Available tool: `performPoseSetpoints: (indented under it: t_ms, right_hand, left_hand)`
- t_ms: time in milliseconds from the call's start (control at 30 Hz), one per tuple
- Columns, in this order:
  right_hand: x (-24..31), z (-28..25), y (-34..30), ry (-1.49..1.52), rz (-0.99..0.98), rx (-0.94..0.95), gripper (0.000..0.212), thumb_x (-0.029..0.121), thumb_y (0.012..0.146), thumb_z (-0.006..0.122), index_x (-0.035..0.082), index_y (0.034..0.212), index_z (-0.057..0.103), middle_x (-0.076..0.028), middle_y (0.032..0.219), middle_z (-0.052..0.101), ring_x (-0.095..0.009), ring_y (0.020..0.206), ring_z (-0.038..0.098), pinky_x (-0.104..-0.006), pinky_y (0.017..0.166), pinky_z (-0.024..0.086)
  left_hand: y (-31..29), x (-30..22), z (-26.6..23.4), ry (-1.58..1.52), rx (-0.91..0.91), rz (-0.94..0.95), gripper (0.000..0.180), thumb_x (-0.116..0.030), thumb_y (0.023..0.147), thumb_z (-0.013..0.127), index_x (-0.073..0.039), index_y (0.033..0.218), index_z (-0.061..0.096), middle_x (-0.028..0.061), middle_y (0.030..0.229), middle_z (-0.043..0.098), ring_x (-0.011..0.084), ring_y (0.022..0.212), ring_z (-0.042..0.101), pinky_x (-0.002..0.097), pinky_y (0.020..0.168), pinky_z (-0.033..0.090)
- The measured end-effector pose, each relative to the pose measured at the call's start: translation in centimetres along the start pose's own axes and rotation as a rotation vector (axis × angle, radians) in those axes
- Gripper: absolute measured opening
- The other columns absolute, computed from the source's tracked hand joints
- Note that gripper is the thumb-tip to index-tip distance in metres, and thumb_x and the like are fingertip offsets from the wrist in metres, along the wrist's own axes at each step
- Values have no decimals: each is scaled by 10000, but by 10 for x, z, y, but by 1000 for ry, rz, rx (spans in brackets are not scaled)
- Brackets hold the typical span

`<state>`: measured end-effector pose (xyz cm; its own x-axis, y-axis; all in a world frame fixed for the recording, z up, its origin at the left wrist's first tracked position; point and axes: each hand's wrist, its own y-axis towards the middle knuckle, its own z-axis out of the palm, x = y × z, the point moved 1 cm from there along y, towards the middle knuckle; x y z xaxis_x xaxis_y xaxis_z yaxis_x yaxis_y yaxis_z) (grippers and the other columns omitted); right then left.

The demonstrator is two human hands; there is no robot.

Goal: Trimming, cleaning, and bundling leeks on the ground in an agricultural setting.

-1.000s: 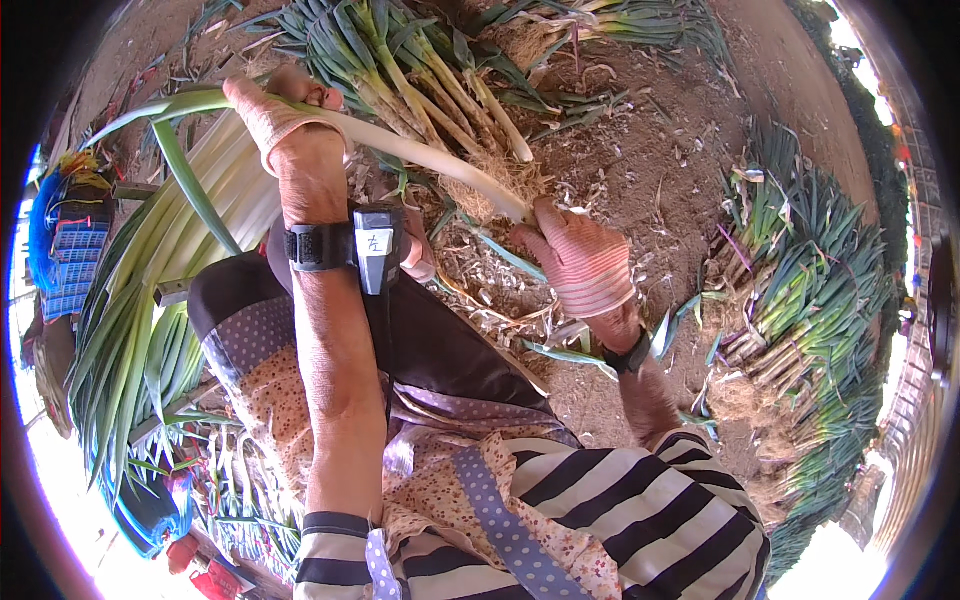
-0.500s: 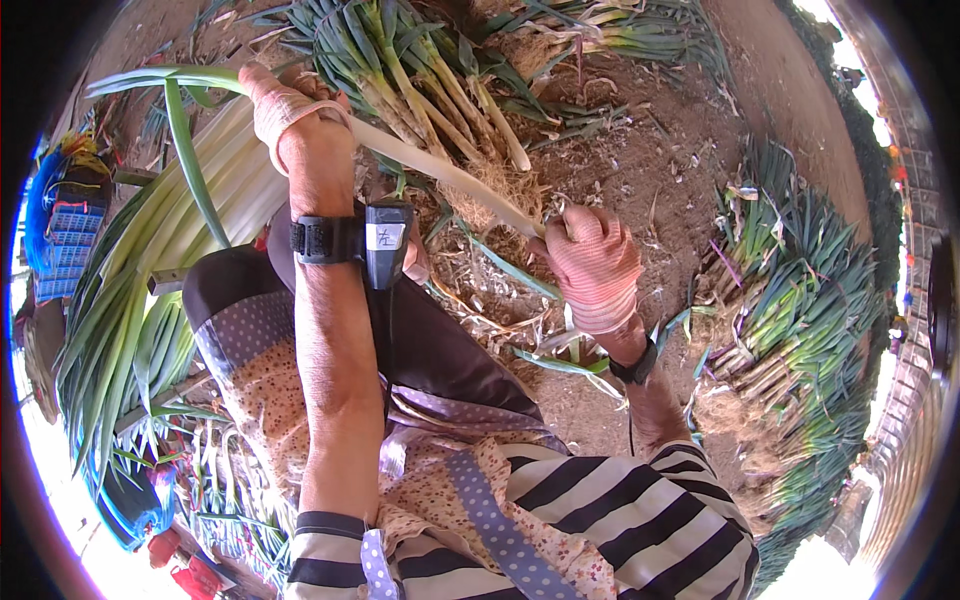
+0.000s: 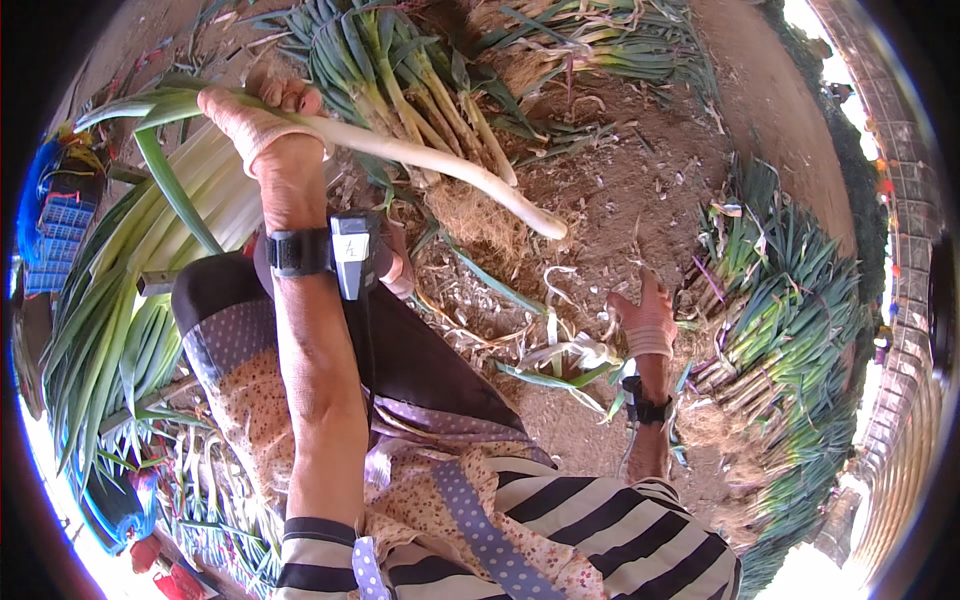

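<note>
My left hand [image 3: 250, 125], in a pale glove with bare fingertips, is closed around a long leek [image 3: 440, 160]. The leek's smooth white shank points right and its green leaves hang over to the left of the hand. Lower on the right, my right hand [image 3: 647, 318], also gloved, is apart from the leek, its fingers spread with nothing visible in them. Just left of it, stripped leaf peelings [image 3: 575, 352] lie on the soil. Beside my left forearm rests a heap of clean white leeks [image 3: 190, 190] with long green leaves.
Unpeeled leeks with shaggy roots lie in a bundle [image 3: 400, 90] ahead, with another bundle [image 3: 630, 45] beyond it. A long row of leeks [image 3: 790, 330] runs along the right. A blue crate [image 3: 62, 235] stands at the far left. My knee [image 3: 215, 285] is beneath my left arm.
My right hand has let go of the leek's end and moved down to the right, its fingers opening. My left hand has shifted slightly left with the leek.
</note>
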<state>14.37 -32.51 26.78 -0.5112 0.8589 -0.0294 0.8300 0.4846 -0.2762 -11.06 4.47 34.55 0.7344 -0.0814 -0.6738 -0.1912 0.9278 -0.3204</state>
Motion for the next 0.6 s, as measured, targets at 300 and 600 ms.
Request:
performPoseSetpoints:
  t_ms: [300,600]
  right_hand:
    - [148,-25,-9,313,-713,-939,390,401,850,595,93,1090,581,-89,799,624,-162,624,580,-257,347,426]
    - [161,71,81,775,-524,387,273,302,942,452,82,972,610,-76,729,606,-209,601,601,-340,513,497]
  left_hand:
    - [-8,4,-2,-208,415,-111,656,-708,819,399,-67,781,531,-39,532,325,91,480,306,201,392,258]
    - [-22,5,10,-83,571,-55,719,-781,797,316,-94,764,523,-55,481,263,88,426,239,238,367,214]
